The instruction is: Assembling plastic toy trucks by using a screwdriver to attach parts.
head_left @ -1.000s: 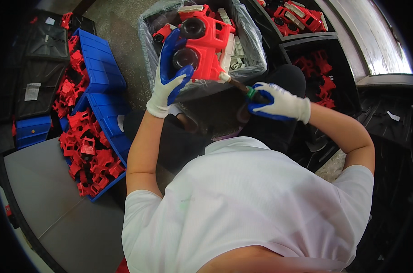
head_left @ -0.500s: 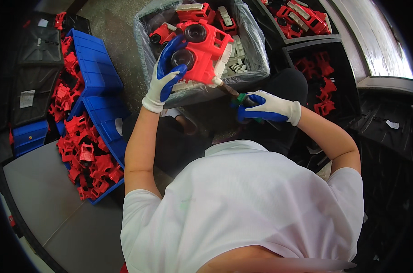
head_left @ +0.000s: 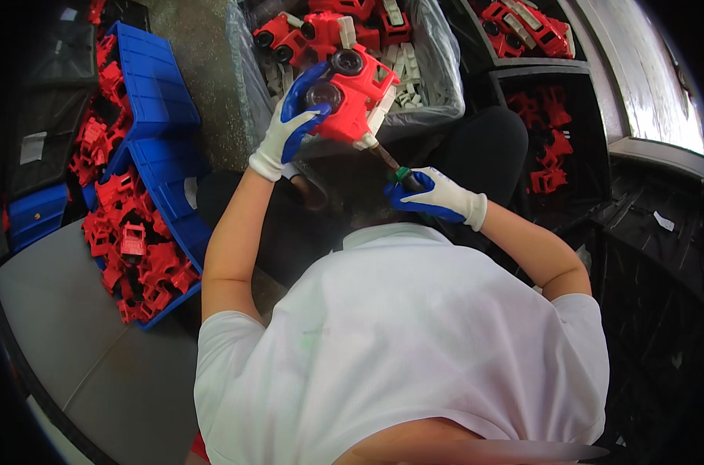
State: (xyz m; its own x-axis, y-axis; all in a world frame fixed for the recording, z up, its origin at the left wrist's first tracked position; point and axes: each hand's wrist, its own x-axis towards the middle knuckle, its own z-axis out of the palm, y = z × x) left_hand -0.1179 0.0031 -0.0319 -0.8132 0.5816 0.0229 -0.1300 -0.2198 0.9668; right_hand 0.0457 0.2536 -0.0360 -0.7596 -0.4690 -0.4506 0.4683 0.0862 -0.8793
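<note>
My left hand (head_left: 294, 120), in a white glove with a blue palm, grips a red toy truck (head_left: 352, 101) with black wheels. The truck is tilted, wheels toward me, above the lined bin (head_left: 445, 112). A white plastic part (head_left: 379, 112) runs along its right edge. In my right hand (head_left: 437, 195), gloved alike, is a hand tool (head_left: 390, 161) with a green and dark handle and a brownish blade. The blade's tip meets the white end at the truck's lower corner. My fingers hide part of the handle, so I cannot tell the tool's exact kind.
More red toy trucks (head_left: 290, 35) and loose white plastic pieces (head_left: 406, 74) lie in the lined bin. Blue crates (head_left: 154, 77) with red toy parts (head_left: 139, 256) stand at my left. Black crates (head_left: 542, 74) with red toys are at right. A grey lid (head_left: 53, 325) lies lower left.
The truck sits slightly lower and further right in the picture, still in my left hand. My right hand has shifted left and a little down; the tool's tip stays at the truck's white end.
</note>
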